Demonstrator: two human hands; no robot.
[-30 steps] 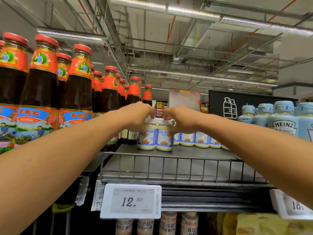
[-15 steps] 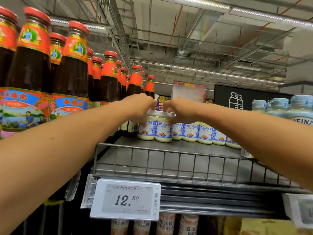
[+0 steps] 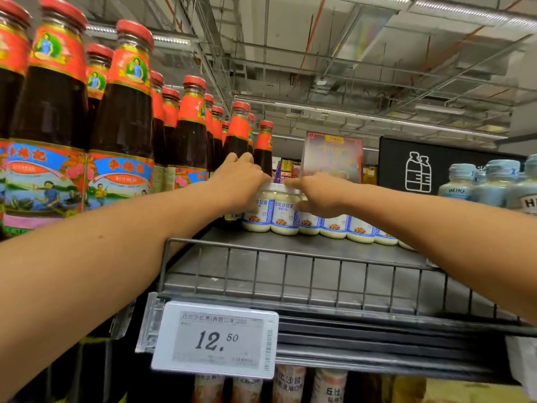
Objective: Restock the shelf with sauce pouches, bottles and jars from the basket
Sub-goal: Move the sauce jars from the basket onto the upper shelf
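View up at a high grey store shelf (image 3: 290, 274), with two bare forearms reaching forward over it. The left hand (image 3: 238, 181) and right hand (image 3: 316, 196) each curl over the lid of one of two white jars (image 3: 283, 219) with blue labels, which stand touching side by side, set back from the front. A row (image 3: 334, 226) of matching jars runs on to the right. Tall dark bottles (image 3: 122, 112) with red caps crowd the left, and pale Heinz bottles (image 3: 462, 184) stand at far right. A wire rail (image 3: 284, 257) edges the shelf. A price tag (image 3: 215, 341) below it reads 12.50.
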